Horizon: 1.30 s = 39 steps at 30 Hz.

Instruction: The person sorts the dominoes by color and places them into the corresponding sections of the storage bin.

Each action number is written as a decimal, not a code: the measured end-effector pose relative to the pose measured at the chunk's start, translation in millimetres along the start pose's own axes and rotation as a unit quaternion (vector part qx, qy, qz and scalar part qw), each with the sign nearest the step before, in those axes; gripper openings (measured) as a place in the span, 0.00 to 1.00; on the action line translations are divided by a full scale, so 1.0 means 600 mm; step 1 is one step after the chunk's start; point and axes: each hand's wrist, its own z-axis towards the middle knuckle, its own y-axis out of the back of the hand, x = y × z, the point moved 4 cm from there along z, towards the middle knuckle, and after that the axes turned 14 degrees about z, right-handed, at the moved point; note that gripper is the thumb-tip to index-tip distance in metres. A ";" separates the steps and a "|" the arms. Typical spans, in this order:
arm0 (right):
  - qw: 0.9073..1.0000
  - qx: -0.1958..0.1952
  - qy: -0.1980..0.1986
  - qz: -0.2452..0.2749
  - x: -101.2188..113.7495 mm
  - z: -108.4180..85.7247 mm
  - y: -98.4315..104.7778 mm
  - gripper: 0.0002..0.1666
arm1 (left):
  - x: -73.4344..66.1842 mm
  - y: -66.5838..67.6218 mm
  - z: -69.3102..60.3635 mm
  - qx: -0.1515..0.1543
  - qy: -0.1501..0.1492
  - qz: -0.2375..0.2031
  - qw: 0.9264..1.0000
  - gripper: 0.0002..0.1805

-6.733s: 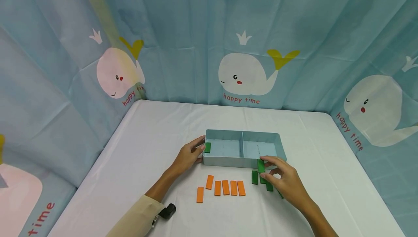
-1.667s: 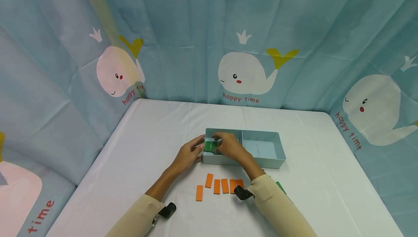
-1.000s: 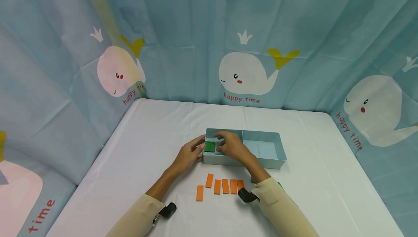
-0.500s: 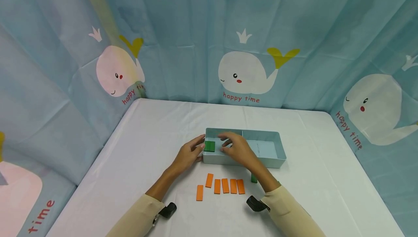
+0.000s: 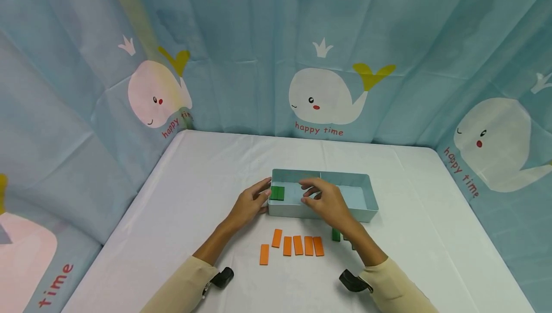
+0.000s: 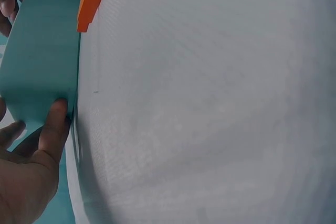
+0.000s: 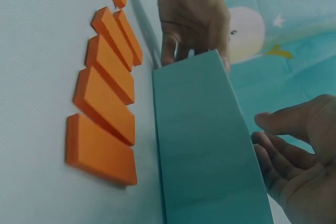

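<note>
A pale blue-green box [image 5: 293, 211] with a divider across it stands on the table. Two flat green blocks [image 5: 277, 193] lie side by side at the left end of its left compartment. Against the box's left end wall my left hand [image 5: 247, 206] rests, its fingers touching the outside, as the left wrist view also shows. My right hand [image 5: 329, 202] hovers over the middle of the box, fingers loosely bent and apart, with nothing between them; it covers part of the divider. Loose green blocks [image 5: 336, 235] lie in front of the box, partly hidden by the right forearm.
Several flat orange blocks [image 5: 298, 245] lie in a loose row on the white tablecloth before the box, one of them [image 5: 264, 254] nearer the front left. Wrist cameras [image 5: 352, 281] sit at both sleeves. A whale-print curtain [image 5: 241, 63] surrounds the table.
The right hand has brought a second green block into the left compartment, set it against the first and let go. It has since drawn back to the right. The left hand has stayed put.
</note>
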 end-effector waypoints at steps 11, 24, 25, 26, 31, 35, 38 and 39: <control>1.000 -0.009 0.017 -0.003 0.001 -0.036 0.027 0.23 | -0.001 0.000 0.001 -0.001 0.000 0.007 1.000 0.31; 1.000 -0.011 0.009 0.012 -0.013 -0.086 0.060 0.24 | 0.001 0.000 0.001 -0.001 0.000 0.005 1.000 0.31; 1.000 -0.011 0.008 0.011 -0.015 -0.090 0.063 0.24 | 0.001 -0.001 0.001 -0.001 0.001 0.006 1.000 0.31; 1.000 -0.011 0.008 0.008 -0.017 -0.093 0.065 0.24 | 0.001 -0.001 0.001 -0.002 0.000 0.006 1.000 0.31; 1.000 -0.012 0.006 0.000 -0.028 -0.110 0.073 0.22 | 0.000 0.000 -0.001 -0.001 0.002 0.009 1.000 0.32; 1.000 -0.013 0.005 0.002 -0.034 -0.123 0.081 0.22 | -0.002 0.000 -0.001 0.000 0.003 0.007 1.000 0.32; 1.000 -0.013 0.001 0.001 -0.038 -0.133 0.087 0.22 | 0.000 0.000 -0.001 -0.001 0.002 0.007 1.000 0.32; 1.000 -0.012 -0.002 -0.001 -0.040 -0.136 0.089 0.21 | 0.000 0.000 0.000 -0.002 0.002 0.008 1.000 0.32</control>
